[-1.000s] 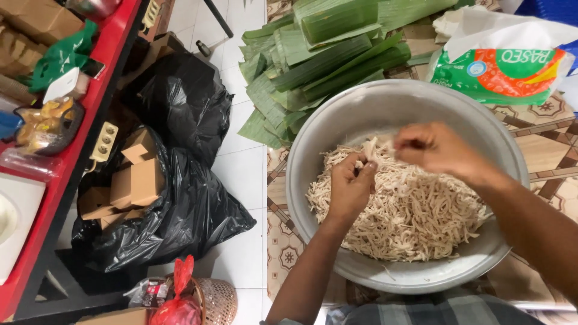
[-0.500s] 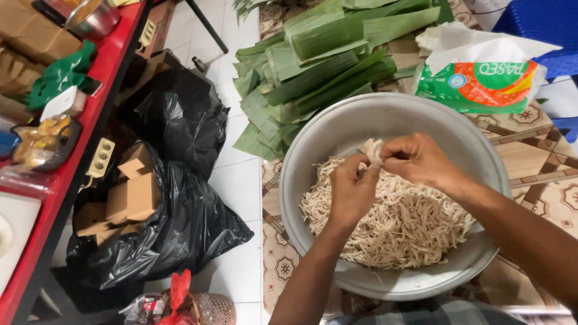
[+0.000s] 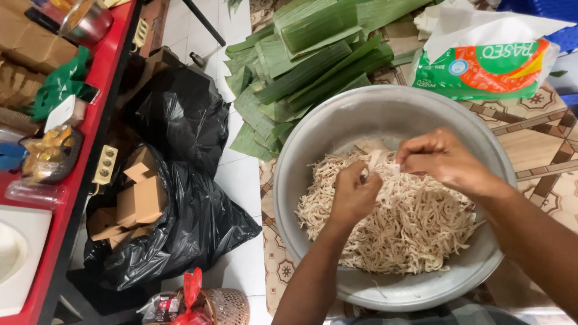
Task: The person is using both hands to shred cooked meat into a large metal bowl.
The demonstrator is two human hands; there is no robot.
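I'm looking straight down at a pale strip of meat (image 3: 378, 161), and it is sitting right between the two hands, just above the heap of pale shreds (image 3: 397, 216) that is filling the big metal bowl (image 3: 313, 144). Its long axis is running roughly left to right, bridging one set of fingertips to the other. The left hand (image 3: 354, 195) is pinching its near end, fingers curled tight into a loose fist around it. The right hand (image 3: 442, 159) is coming in from the far side, fingers bent and closed on the other end, as far as I can tell; the actual contact is hidden under the knuckles. Both hands are equally close, each touching the piece, with the left sitting lower and nearer me.

Moving outward, folded banana leaves (image 3: 313, 54) are lying stacked just beyond the bowl's rim. A green and orange tissue pack (image 3: 481, 69) is resting to the right of them. Off to the left, black rubbish bags (image 3: 180, 198) holding brown cardboard scraps are slumping against a red table (image 3: 78, 162).
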